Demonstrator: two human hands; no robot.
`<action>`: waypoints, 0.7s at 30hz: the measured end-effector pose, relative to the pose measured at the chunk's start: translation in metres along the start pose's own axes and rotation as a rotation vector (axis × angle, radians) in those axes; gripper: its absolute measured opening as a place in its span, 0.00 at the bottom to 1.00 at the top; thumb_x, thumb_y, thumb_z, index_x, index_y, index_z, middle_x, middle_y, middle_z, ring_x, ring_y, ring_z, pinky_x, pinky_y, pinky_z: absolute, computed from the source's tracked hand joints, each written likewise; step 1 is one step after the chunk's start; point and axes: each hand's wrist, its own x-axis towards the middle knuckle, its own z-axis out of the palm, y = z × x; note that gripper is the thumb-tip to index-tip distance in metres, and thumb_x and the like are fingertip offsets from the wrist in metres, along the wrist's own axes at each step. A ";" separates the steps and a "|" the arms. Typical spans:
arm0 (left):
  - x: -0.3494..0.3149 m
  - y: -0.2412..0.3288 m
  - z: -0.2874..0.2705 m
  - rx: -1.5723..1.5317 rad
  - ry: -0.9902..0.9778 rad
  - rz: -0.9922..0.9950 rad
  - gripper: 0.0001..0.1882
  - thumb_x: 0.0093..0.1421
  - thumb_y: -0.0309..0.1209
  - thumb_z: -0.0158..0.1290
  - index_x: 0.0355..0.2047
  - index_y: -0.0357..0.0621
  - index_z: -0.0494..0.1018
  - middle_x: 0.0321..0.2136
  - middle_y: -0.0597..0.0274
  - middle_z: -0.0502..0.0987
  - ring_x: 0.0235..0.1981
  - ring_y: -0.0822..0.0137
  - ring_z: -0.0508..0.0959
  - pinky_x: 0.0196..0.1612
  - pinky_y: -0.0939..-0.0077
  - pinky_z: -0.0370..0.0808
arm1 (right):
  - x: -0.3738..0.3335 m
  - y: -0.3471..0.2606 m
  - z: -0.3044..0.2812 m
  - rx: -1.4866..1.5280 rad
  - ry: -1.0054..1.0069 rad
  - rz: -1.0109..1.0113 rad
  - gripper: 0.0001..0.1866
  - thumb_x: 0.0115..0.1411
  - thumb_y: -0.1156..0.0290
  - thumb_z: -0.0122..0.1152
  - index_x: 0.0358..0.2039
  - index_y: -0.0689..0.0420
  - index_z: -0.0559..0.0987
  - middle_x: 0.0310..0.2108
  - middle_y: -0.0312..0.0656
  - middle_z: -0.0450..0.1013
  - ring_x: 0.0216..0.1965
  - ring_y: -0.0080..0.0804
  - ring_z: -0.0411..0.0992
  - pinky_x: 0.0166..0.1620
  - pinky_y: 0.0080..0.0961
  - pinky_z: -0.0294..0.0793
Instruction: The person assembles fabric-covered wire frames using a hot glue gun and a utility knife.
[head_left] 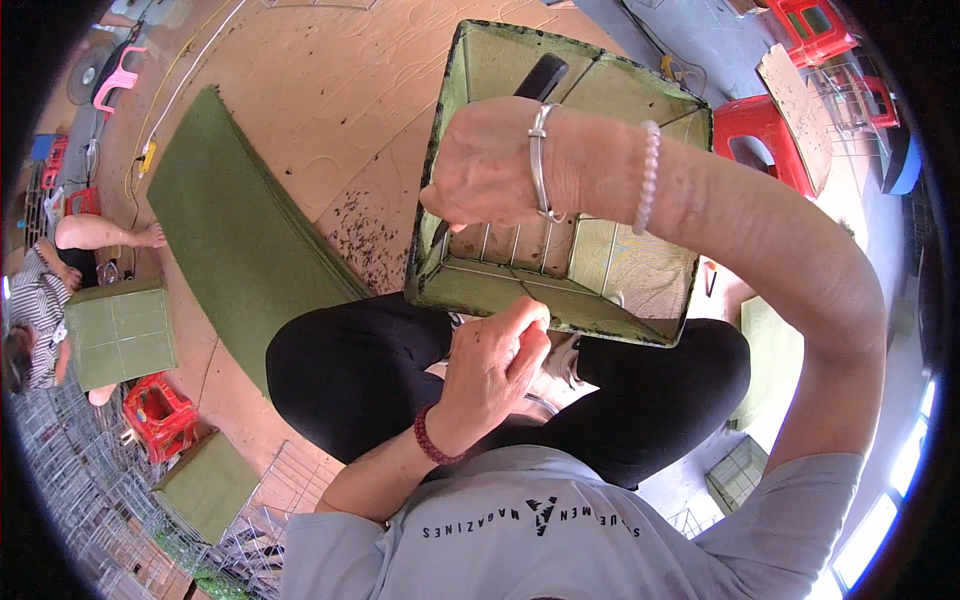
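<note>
The left hand (495, 360) pinches the near rim of the green wire-frame box (640, 290). The right hand (490, 165), closed on a dark tool (541, 77), hides the box's left wall; green sheets (235, 235) lie beside

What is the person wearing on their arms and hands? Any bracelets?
Yes. The left hand has a dark red beaded bracelet at the wrist. The right hand has a silver metal bangle at the wrist, and a string of pale pink beads farther up the forearm. Both forearms are bare; short grey T-shirt sleeves end near the elbows. No gloves.

left hand (497, 352) pinched, right hand (490, 165) fisted — wrists bent
</note>
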 end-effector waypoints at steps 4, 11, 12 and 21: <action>-0.007 0.004 0.011 0.013 -0.118 0.229 0.03 0.54 0.21 0.47 0.30 0.39 0.68 0.18 0.52 0.69 0.18 0.56 0.72 0.23 0.71 0.68 | 0.006 0.011 0.017 -0.037 -0.201 -0.021 0.14 0.53 0.58 0.55 0.23 0.58 0.74 0.15 0.40 0.72 0.24 0.36 0.75 0.26 0.31 0.74; -0.013 0.019 -0.013 -0.092 -0.259 0.093 0.05 0.55 0.21 0.48 0.33 0.41 0.70 0.19 0.54 0.71 0.19 0.57 0.73 0.23 0.71 0.69 | -0.021 0.006 0.013 0.072 -0.176 0.104 0.19 0.56 0.52 0.50 0.25 0.57 0.68 0.18 0.40 0.68 0.24 0.38 0.74 0.25 0.33 0.72; -0.016 0.022 -0.018 -0.084 -0.330 0.074 0.06 0.55 0.21 0.48 0.34 0.42 0.70 0.18 0.55 0.71 0.18 0.58 0.74 0.23 0.72 0.69 | -0.028 0.005 0.012 0.067 -0.175 0.104 0.19 0.56 0.52 0.50 0.25 0.57 0.68 0.18 0.40 0.68 0.24 0.38 0.74 0.25 0.33 0.72; -0.064 0.024 -0.162 -0.282 -0.196 0.072 0.06 0.58 0.25 0.48 0.31 0.38 0.75 0.19 0.62 0.77 0.21 0.70 0.77 0.23 0.81 0.71 | -0.126 -0.030 0.012 0.158 0.241 0.432 0.17 0.54 0.56 0.55 0.26 0.58 0.68 0.17 0.42 0.66 0.23 0.44 0.71 0.25 0.36 0.70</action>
